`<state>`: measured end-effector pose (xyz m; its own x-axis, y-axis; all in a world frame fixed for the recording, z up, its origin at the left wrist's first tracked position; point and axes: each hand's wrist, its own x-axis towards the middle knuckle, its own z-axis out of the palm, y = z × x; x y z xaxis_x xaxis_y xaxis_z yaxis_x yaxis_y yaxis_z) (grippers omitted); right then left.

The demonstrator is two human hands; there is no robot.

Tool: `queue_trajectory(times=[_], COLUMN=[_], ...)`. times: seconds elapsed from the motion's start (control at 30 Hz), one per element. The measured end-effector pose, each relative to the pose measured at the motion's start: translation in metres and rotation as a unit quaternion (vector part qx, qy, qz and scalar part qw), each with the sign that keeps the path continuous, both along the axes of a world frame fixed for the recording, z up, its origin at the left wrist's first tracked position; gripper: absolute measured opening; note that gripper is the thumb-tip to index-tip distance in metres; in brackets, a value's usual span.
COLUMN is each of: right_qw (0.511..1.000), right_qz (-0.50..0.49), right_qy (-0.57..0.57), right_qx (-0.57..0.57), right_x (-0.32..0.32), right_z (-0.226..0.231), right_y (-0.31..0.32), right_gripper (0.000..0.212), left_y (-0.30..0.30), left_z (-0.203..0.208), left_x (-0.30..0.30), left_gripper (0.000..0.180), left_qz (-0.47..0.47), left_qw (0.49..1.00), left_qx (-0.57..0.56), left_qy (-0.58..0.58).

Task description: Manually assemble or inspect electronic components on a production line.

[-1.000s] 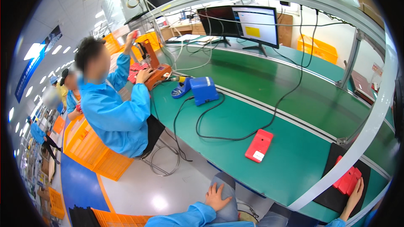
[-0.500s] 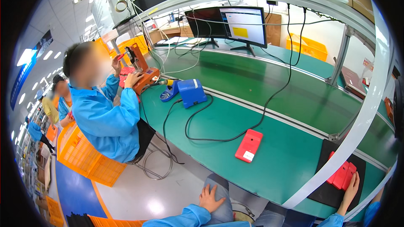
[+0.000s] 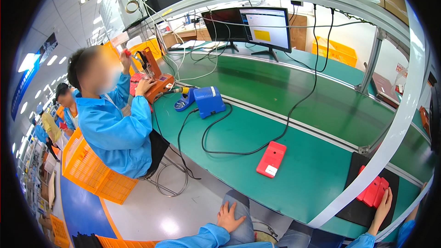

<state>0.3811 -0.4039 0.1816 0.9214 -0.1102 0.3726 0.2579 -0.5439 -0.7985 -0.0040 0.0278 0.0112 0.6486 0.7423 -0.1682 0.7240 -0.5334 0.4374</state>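
Note:
My left hand (image 3: 231, 217) lies on my thigh at the bottom centre, fingers spread and nothing in them. At the lower right, my right hand (image 3: 383, 205) curls along the side of a red plastic casing (image 3: 380, 192). This casing sits against other red casings (image 3: 369, 194) on a black mat (image 3: 350, 211). A white strip crosses in front of the mat and hides part of it. One more red casing (image 3: 272, 158), with a small dark opening and a white label, lies by itself on the green bench, between my two hands and farther off.
At left a co-worker in a blue jacket (image 3: 117, 131) works at an orange press (image 3: 158, 80). A blue soldering station (image 3: 209, 102) and black cable (image 3: 239, 152) lie on the green bench (image 3: 234, 170). Monitors (image 3: 265, 27) stand behind. Orange crates (image 3: 98, 170) sit on the floor.
My hands and the red casings stay where they were. The co-worker's raised hand, with a red item, has moved up and slightly left. People in the background have shifted.

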Motion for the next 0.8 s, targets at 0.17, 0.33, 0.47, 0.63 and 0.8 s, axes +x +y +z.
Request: queue_trajectory(times=[0.17, 0.33, 0.47, 0.63, 0.8], right_qw=[1.000, 1.000, 1.000, 1.000, 1.000], right_qz=[-0.004, 0.000, 0.003, 0.014, 0.012], right_qy=[-0.005, 0.000, 0.004, 0.012, 0.018], right_qx=[-0.010, 0.004, -0.002, 0.020, 0.006], right_x=[0.000, -0.001, 0.006, 0.008, 0.009], right_z=[-0.001, 0.001, -0.005, -0.010, -0.009], right_y=[-0.001, 0.002, -0.002, -0.014, -0.011], right_gripper=[0.043, 0.043, 0.043, 0.044, 0.046], left_y=[0.000, 0.000, 0.001, 0.000, -0.002], left_z=[0.000, 0.001, 0.003, 0.004, 0.012], left_x=[0.001, 0.000, -0.002, 0.003, 0.004], left_gripper=[0.083, 0.083, 0.083, 0.082, 0.082], left_qz=[-0.001, -0.001, 0.005, 0.003, 0.010], left_qw=[1.000, 1.000, 1.000, 1.000, 0.998], left_qx=[-0.002, -0.002, -0.002, 0.012, 0.001], left_qy=[0.001, -0.005, -0.005, 0.018, 0.055])
